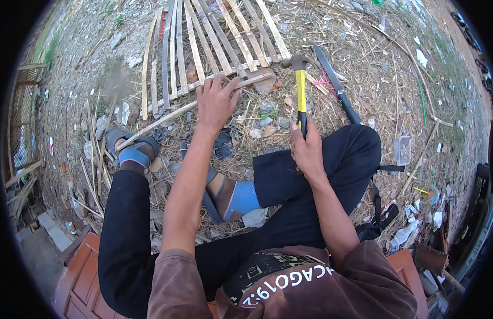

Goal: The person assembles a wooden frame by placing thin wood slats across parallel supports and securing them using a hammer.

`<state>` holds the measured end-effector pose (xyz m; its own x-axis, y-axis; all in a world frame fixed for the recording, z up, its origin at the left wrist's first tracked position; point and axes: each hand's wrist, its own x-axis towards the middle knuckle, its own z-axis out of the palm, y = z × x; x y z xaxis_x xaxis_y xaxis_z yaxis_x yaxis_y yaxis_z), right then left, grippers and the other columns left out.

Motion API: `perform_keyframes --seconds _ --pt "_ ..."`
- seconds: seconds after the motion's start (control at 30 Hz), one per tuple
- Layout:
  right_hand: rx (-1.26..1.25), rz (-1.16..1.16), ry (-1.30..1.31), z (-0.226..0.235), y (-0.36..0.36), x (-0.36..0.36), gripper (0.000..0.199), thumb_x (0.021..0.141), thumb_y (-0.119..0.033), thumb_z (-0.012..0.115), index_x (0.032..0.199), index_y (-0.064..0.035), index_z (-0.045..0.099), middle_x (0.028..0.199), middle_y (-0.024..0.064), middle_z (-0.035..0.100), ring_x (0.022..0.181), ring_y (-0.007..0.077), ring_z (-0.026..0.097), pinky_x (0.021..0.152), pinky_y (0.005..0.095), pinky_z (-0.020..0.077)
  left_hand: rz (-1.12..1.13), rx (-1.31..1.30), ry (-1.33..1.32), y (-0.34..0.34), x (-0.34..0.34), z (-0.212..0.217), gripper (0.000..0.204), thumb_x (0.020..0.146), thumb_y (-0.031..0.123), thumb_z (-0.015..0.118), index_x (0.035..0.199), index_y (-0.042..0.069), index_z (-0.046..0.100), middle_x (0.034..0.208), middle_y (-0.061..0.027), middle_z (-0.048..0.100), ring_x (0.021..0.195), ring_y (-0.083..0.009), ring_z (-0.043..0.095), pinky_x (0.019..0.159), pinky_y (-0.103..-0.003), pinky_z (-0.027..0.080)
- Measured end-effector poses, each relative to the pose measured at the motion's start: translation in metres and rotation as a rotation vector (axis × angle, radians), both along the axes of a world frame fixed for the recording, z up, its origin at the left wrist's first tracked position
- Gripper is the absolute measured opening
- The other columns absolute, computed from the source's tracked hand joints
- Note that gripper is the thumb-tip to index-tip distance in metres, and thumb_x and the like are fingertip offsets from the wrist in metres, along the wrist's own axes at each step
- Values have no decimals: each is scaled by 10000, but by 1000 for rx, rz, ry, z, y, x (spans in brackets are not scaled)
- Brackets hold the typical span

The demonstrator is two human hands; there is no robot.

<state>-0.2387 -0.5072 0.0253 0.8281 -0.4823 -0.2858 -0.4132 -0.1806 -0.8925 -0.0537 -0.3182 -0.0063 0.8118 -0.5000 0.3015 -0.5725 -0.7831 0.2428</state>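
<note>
My left hand point(217, 101) presses down on the near edge of a panel of bamboo slats point(214, 45), fingers spread over the cross strip point(167, 118) that runs along its lower end. My right hand point(306, 149) grips the black handle of a claw hammer point(300, 87) with a yellow shaft. Its steel head hovers just right of the slats' near corner. My legs in black trousers are folded under me, and both feet wear blue socks with sandals.
A long knife point(337, 85) with a black handle lies on the ground right of the hammer. Loose bamboo strips point(95, 154) lie at left. Dry grass, litter and plastic bottles point(403, 150) cover the dirt. I sit on a reddish wooden panel point(79, 276).
</note>
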Motion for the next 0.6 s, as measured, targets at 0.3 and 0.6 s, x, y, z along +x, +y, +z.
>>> perform_keyframes --seconds 0.3,0.6 --pt "257 -105 96 8 3 6 190 1023 -187 601 1080 -24 521 659 51 550 527 147 557 499 348 441 -77 -285 185 -60 21 -15 361 870 255 769 1180 81 704 1025 -132 681 1000 -343 629 896 -476 481" --pt "362 -69 35 9 2 9 204 1043 -237 612 1059 -92 469 691 -42 458 482 24 422 412 205 342 20 -251 72 -64 -1 -25 288 834 199 798 1079 75 714 1008 -108 653 951 -339 611 827 -456 489"
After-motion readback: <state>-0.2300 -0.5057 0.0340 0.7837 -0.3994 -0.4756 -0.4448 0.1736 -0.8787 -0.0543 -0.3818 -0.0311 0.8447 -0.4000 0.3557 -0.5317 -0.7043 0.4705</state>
